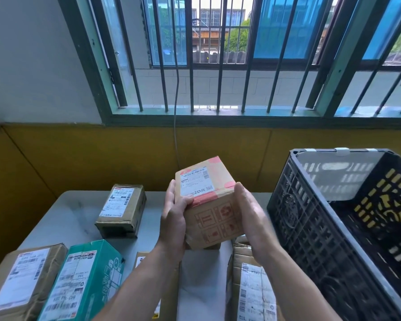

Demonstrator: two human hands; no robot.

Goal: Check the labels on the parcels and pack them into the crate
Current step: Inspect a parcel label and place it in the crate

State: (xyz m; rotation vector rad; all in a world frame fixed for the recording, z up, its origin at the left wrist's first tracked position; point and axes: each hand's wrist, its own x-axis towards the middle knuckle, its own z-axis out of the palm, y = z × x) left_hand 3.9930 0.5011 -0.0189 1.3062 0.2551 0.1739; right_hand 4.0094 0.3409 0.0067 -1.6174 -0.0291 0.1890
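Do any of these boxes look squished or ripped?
Yes. The brown parcel nearest the black crate looks battered: its cardboard is torn and creased near the top, and its label is wrinkled. The lifted parcel has a crumpled bottom edge.

daylight is coming through a barred window (pixel 218 54). a yellow wall panel (pixel 102 158) is running under it, behind the grey worktop (pixel 74 218).

crate (pixel 310 228) open-topped at right, parcels (pixel 122 209) crowding table (pixel 74 218) left
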